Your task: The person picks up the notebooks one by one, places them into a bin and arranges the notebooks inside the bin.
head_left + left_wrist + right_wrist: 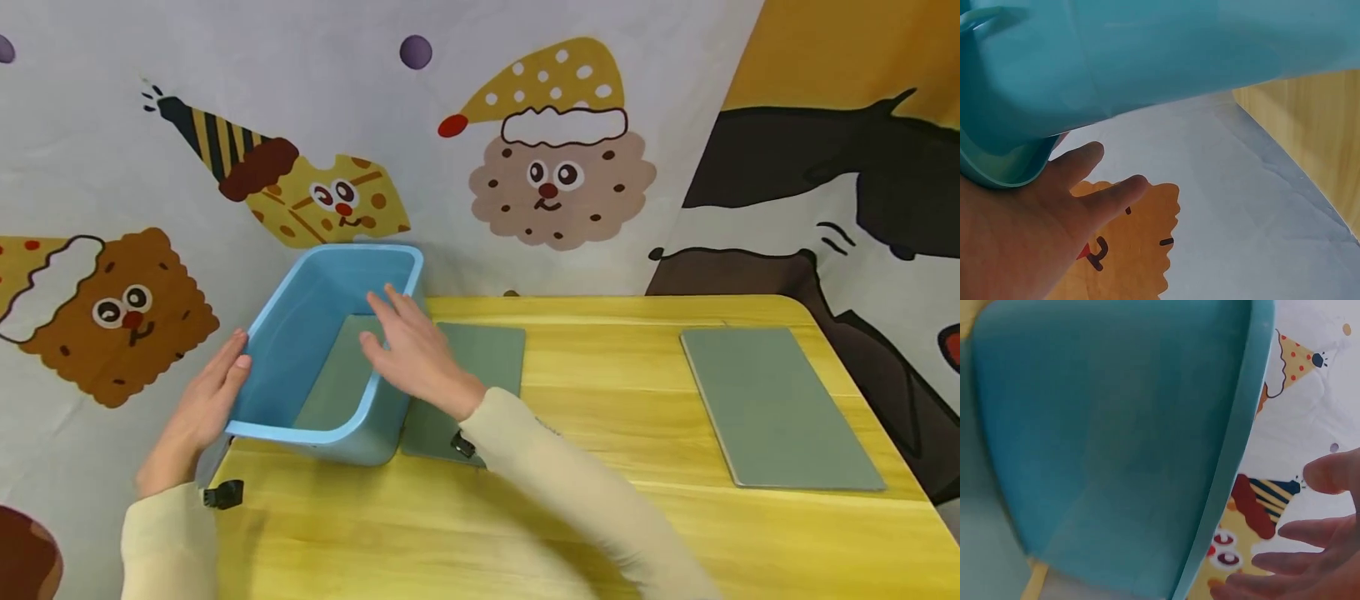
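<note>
A light blue plastic bin [288,354] stands at the left end of the table, and a grey-green surface shows at its bottom. My left hand [204,400] lies along the bin's left rim with fingers extended. In the left wrist view, this hand [1041,231] is below the blue wall [1147,56], fingers spread and the rim beside the palm. Over the right rim reaches my right hand [416,346], its fingers spread above the bin's inside. From the right wrist, the hand [1310,550] appears apart from the rim, holding nothing.
One grey-green board [487,358] lies partly behind the bin's right side. Another grey-green board [780,408] is at the right of the yellow wood-grain table [600,400]. A cloth with cartoon prints [562,192] hangs behind and to the left.
</note>
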`<state>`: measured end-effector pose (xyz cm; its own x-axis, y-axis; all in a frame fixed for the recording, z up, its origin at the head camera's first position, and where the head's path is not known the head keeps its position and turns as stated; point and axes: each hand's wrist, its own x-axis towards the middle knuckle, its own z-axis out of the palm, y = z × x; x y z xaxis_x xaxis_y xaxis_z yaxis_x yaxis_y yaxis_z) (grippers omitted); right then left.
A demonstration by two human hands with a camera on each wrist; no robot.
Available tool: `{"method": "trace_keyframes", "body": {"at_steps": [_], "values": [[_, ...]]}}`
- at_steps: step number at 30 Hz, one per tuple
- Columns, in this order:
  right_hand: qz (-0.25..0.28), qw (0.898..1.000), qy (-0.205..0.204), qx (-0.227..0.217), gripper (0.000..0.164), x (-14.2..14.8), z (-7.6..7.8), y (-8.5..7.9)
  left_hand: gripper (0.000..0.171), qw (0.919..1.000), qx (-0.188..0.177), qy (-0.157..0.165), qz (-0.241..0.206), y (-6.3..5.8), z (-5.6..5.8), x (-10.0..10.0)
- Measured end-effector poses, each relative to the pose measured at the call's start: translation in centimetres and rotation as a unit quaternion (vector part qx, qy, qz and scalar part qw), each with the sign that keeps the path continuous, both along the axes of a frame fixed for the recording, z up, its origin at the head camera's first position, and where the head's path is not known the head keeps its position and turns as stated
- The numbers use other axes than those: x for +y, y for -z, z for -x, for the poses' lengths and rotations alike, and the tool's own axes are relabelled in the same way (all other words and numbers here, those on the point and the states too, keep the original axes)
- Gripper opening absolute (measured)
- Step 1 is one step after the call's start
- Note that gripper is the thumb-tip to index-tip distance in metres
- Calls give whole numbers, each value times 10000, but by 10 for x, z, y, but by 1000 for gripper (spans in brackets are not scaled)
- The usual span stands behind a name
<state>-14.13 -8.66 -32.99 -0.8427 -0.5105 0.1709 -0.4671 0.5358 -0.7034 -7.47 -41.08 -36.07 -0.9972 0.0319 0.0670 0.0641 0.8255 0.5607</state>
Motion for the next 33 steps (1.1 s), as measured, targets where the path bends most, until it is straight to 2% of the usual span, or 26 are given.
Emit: {"method": "trace_keyframes", "body": {"at_steps": [3,7,11,17,25,33], "values": [[132,9999,-90,42,62,22,-4,8,62,10000,-14,-20,84,1,-2,-3],[131,9994,-49,314,64,54,-9,19,62,9999,-68,-38,121,2,-3,-5],[-245,9969,197,716,66,87,-13,31,62,9998,-41,-1,179,1,-6,-5],[-877,9878,554,1158,68,143,-19,52,62,9997,-54,-1,248,-1,-10,-5],[-1566,9750,1113,1113,71,227,-21,76,61,9995,46,72,320,-1,-8,-2],[-1645,9672,1673,973,71,313,-22,95,61,9994,30,132,312,1,-5,1]]}}
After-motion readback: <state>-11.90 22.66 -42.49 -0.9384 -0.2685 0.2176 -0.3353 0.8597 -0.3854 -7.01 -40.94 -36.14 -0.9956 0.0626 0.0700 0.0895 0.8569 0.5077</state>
